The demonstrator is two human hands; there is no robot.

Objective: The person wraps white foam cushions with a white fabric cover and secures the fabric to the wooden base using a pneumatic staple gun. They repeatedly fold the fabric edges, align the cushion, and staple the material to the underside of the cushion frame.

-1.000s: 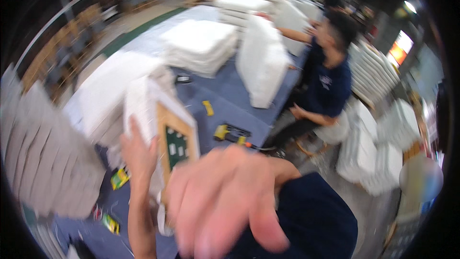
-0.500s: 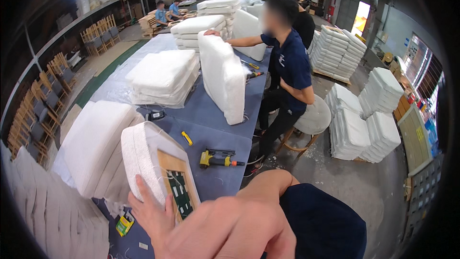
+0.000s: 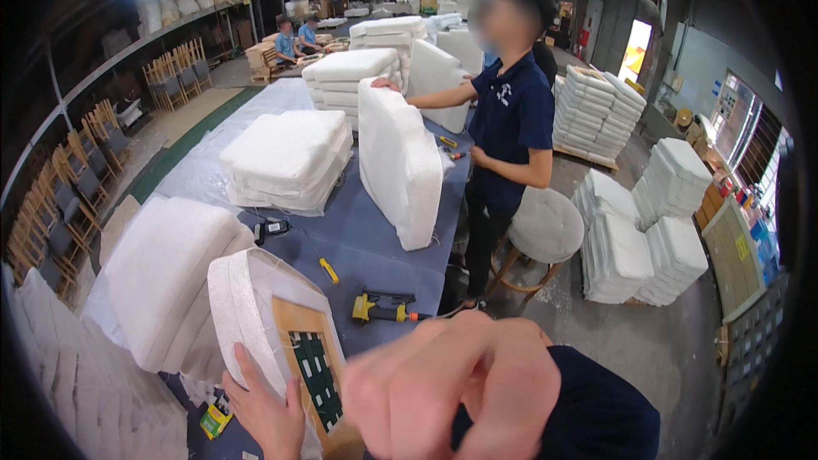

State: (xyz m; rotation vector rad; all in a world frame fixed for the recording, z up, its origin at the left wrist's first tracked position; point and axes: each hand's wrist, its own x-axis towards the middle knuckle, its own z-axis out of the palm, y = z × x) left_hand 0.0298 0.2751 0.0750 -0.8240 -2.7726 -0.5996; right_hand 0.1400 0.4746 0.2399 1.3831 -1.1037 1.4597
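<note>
A white-covered seat cushion (image 3: 234, 311) with a wooden frame and dark green webbing on its underside stands tilted on edge at the near side of the blue-grey table. My left hand (image 3: 268, 405) grips its lower edge, fingers on the white side and thumb toward the frame. Close to the camera, my right hand (image 3: 452, 383) is a closed fist, slightly blurred; what it holds, if anything, is hidden. A yellow-and-black staple gun (image 3: 383, 307) lies beyond the cushion. Near it are a yellow-handled screwdriver (image 3: 329, 270) and a small black device (image 3: 273, 227).
White cushions lean at left (image 3: 166, 281), and a cushion stack (image 3: 285, 153) sits further back. A co-worker (image 3: 511, 111) stands across the table, one hand on an upright cushion (image 3: 396, 162). A round stool (image 3: 547, 223) and more stacks (image 3: 613, 255) are at right. A small yellow-green box (image 3: 215, 420) lies near left.
The co-worker has risen from the stool to standing. My right fist has moved right and slightly up. My left hand stays on the cushion; the view has shifted a little.
</note>
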